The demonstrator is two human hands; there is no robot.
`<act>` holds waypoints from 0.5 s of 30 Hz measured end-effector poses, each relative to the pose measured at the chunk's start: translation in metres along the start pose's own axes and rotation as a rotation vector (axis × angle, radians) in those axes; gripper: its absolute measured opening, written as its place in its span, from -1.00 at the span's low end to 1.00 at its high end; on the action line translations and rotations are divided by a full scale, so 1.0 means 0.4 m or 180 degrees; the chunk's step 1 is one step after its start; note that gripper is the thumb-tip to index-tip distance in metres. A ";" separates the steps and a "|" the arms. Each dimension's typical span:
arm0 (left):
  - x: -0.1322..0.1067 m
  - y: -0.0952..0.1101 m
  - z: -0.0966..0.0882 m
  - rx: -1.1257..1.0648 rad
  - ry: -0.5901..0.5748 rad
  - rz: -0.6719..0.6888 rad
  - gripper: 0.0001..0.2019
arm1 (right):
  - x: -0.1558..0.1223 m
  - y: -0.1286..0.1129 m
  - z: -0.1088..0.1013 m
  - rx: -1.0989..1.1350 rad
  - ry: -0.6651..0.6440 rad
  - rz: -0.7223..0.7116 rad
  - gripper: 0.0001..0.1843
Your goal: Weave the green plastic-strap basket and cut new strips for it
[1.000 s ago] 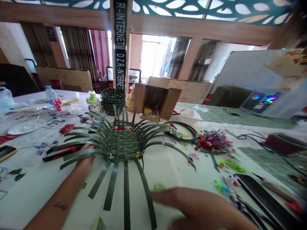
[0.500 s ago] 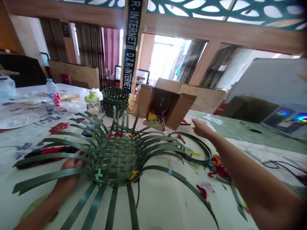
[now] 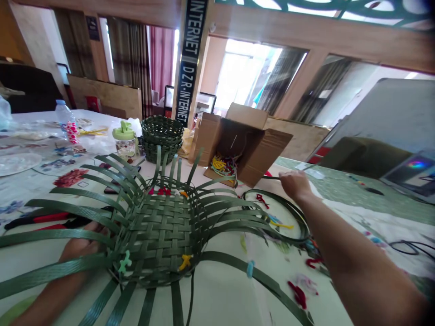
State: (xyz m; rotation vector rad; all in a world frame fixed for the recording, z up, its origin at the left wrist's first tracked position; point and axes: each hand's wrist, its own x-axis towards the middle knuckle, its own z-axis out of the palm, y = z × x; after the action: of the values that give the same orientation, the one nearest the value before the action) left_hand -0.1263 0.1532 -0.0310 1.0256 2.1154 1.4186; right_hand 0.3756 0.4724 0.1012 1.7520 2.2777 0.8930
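Observation:
A half-woven dark green basket [image 3: 163, 226] lies in front of me, its long loose strips fanning out on all sides. Small twisted ties mark its corners, among them a yellow tie [image 3: 185, 262] and a mint-green tie [image 3: 124, 262]. At the basket's left side is my left hand [image 3: 83, 244], closed against the wall; strips cover part of its fingers. Out to the right, beyond a coil of green strip [image 3: 302, 222], my right hand [image 3: 295, 184] is closed in a pinch on a thin dark green strip [image 3: 271, 178].
Red-handled pliers [image 3: 50, 218] lie left of the basket. Behind it stand dark woven baskets [image 3: 161, 136], a green-lidded jar [image 3: 124, 140] and an open cardboard box [image 3: 253, 154] with coloured ties. Dark red ties [image 3: 298, 294] lie at right; a bottle [image 3: 63, 113] stands far left.
My right hand has shifted slightly right and stays pinched on the strip. The basket and my left hand sit a little lower and further left in view.

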 end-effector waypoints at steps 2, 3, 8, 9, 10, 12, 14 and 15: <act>0.002 -0.008 -0.002 0.0019 -0.0122 0.0094 -0.66 | -0.015 0.054 -0.036 -0.0143 0.0072 -0.0082 -0.62; 0.003 -0.010 -0.003 0.0058 -0.0179 0.0143 -0.65 | -0.024 0.083 -0.054 -0.0195 0.0076 -0.0133 -0.64; -0.006 0.003 -0.014 0.0438 -0.0276 0.0229 -0.59 | -0.102 0.208 -0.154 -0.0362 0.0100 -0.0377 -0.69; -0.010 0.011 -0.016 0.0441 -0.0365 0.0291 -0.62 | -0.123 0.228 -0.174 -0.0397 0.0121 -0.0386 -0.69; -0.015 0.018 -0.018 0.0416 -0.0459 0.0374 -0.67 | -0.146 0.247 -0.195 -0.0435 0.0132 -0.0391 -0.69; -0.027 0.034 -0.021 0.0371 -0.0628 0.0494 -0.76 | -0.197 0.287 -0.240 -0.0409 0.0130 -0.0359 -0.69; -0.039 0.048 -0.024 0.0355 -0.0752 0.0503 -0.82 | -0.255 0.331 -0.291 0.0029 0.0311 0.0075 -0.71; -0.044 0.054 -0.025 0.0332 -0.0815 0.0506 -0.83 | -0.286 0.352 -0.320 0.0353 0.0501 0.0465 -0.72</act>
State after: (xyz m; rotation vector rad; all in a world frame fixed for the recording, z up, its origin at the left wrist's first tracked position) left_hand -0.1136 0.1384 -0.0085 1.3642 1.9742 1.1816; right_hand 0.4731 0.3410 0.2514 1.9833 2.3619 0.9806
